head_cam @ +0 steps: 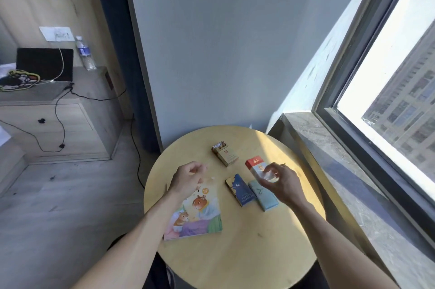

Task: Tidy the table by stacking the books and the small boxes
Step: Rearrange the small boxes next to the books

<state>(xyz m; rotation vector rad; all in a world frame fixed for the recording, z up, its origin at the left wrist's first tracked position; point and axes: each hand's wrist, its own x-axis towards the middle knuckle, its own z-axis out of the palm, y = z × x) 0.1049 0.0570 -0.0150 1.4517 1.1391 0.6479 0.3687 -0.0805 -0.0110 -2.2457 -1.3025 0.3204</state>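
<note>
Still flat, cartoon-hamster picture book

Print on the small boxes and picture book is illegible.

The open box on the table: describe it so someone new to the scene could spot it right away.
Start at the round wooden table beside the window. At its far edge, beyond both hands and the other packs, lies the tan open box. It is the only box with its lid flipped back, and it sits apart from the red-topped box and the two bluish ones.
</note>
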